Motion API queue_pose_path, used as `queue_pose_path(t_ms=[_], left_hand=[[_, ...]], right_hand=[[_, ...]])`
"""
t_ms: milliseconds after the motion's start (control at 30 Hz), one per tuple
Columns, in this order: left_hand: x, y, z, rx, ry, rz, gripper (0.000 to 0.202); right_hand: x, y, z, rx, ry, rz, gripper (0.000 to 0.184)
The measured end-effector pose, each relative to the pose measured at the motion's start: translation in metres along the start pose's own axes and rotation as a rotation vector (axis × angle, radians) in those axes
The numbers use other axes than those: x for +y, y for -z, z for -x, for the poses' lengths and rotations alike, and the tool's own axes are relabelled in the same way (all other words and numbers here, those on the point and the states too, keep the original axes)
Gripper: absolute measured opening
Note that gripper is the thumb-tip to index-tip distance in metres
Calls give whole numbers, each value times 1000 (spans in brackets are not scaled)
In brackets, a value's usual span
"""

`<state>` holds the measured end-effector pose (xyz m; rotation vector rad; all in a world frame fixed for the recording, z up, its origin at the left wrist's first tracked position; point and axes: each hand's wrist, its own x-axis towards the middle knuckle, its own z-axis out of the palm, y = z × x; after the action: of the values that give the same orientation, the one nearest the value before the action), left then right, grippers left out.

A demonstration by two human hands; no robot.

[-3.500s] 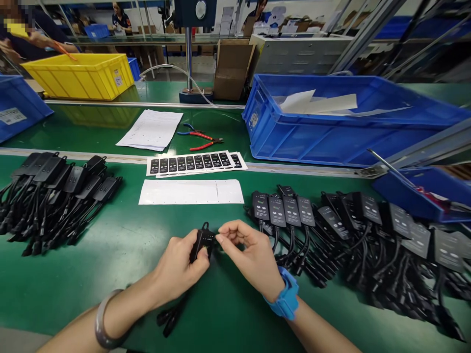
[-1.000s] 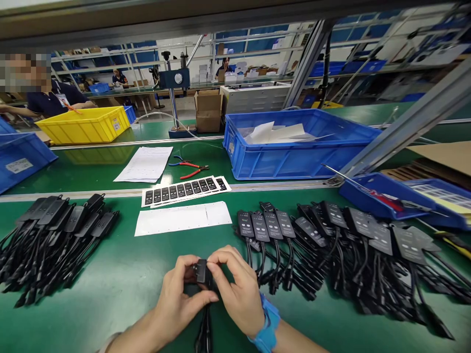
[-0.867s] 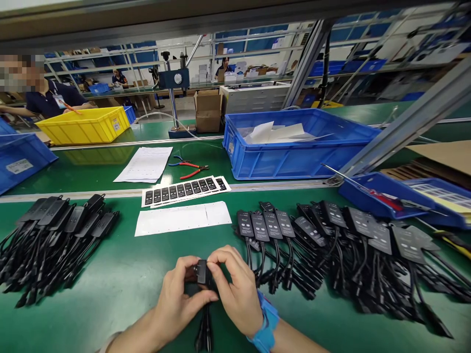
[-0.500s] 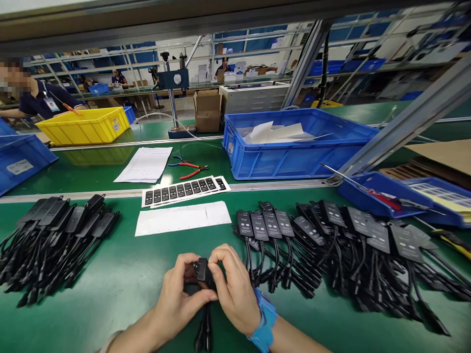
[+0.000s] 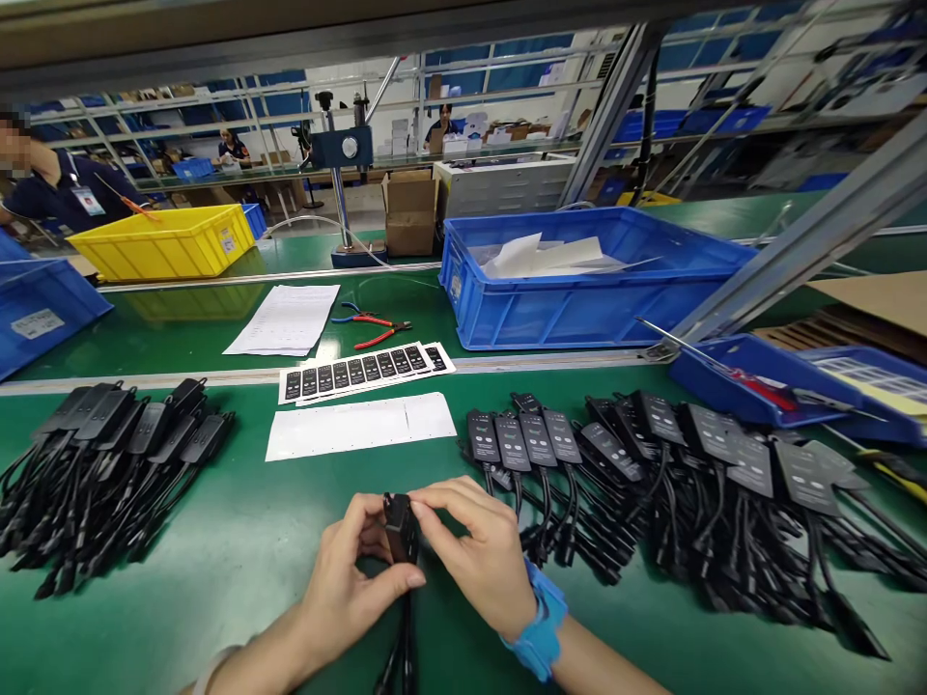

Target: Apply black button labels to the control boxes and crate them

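Observation:
My left hand (image 5: 344, 579) grips a small black controller box (image 5: 401, 531) with its thumb and fingers. The box stands on edge, and its black cables hang down below the hand. My right hand (image 5: 482, 555), with a blue wrist strap (image 5: 540, 627), has its thumb and index finger pinched at the box's upper right edge. The box's right face is mostly turned out of sight. Beyond the hands lie a blank white backing sheet (image 5: 362, 428) and a sheet of black labels (image 5: 354, 374).
Unlabelled black boxes with cables (image 5: 149, 425) lie piled at left, labelled ones (image 5: 511, 444) at right. Pliers (image 5: 380, 328), papers (image 5: 282, 319), a large blue bin (image 5: 565, 309) and a yellow bin (image 5: 166, 241) stand farther back. A metal post (image 5: 782, 232) slants at right. A co-worker (image 5: 65, 183) is at far left.
The controller box has turned more upright in my left hand. My right hand's fingers have straightened and its wrist has shifted slightly to the right.

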<state>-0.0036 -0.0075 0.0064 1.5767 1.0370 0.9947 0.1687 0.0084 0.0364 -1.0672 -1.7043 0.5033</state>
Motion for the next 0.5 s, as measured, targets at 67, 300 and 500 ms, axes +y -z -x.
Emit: queue_pose_path(t_ms=[67, 300, 500], left_hand=[[1, 1, 0, -10, -3, -51, 37], [2, 1, -3, -20, 5, -167, 40], [4, 1, -2, -46, 91, -80, 39]], right_hand=[[1, 2, -1, -29, -36, 26, 16], [3, 1, -3, -79, -100, 128, 20], [3, 1, -4, -81, -104, 145, 19]])
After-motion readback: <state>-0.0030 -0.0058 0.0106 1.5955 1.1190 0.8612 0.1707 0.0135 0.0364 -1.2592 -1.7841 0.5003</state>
